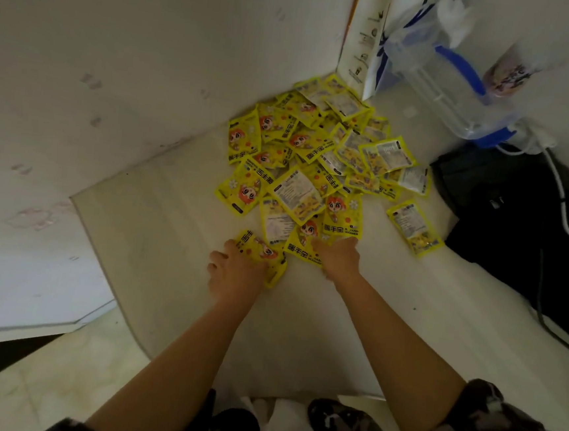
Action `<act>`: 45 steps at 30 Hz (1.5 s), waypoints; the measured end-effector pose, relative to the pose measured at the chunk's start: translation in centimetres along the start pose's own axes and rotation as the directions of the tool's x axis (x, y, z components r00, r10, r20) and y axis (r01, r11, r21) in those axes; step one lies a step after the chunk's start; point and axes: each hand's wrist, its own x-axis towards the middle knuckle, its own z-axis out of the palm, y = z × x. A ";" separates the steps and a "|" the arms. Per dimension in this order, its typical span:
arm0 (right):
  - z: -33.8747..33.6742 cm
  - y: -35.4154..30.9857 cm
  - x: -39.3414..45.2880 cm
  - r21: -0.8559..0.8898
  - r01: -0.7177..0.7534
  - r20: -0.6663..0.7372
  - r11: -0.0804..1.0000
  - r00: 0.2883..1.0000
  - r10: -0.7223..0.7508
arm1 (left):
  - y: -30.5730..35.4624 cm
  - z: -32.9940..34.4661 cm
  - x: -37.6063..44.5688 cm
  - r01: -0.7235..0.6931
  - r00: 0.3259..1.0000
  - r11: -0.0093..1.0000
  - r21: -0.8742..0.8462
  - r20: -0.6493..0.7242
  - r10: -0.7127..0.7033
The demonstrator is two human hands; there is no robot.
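Dozens of yellow packets point(301, 168) lie heaped on the white tabletop point(172, 226), banked toward the corner where two walls meet. Some lie print side up, some label side up, and most overlap.

Head view, looking down along both forearms:
- Left hand point(235, 274): at the heap's near edge, knuckles up, fingers curled down round one loose packet point(262, 250). A corner of it juts out below the hand.
- Right hand point(338, 256): just beside the left and reaching into the same near edge. The fingertips are lost among the packets, so I cannot tell whether they are spread or pinching.
- One stray packet point(414, 226) lies apart to the right, near a black bag point(515, 235). A clear tub with a blue lid point(459, 89) and a white cable point(560, 191) sit beyond.

Reading: the step looks like picking packets off the front of the heap, one hand loaded and the other selecting. The right hand now needs a clean pinch on a single packet. The wrappers overlap, so a careless lift would likely drag the neighbours along.
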 end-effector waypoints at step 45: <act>-6.6 -0.8 4.6 0.256 0.045 0.049 0.966 0.997 -0.059 | 4.6 -8.1 7.8 -0.259 0.960 0.937 -0.236 -0.166 0.224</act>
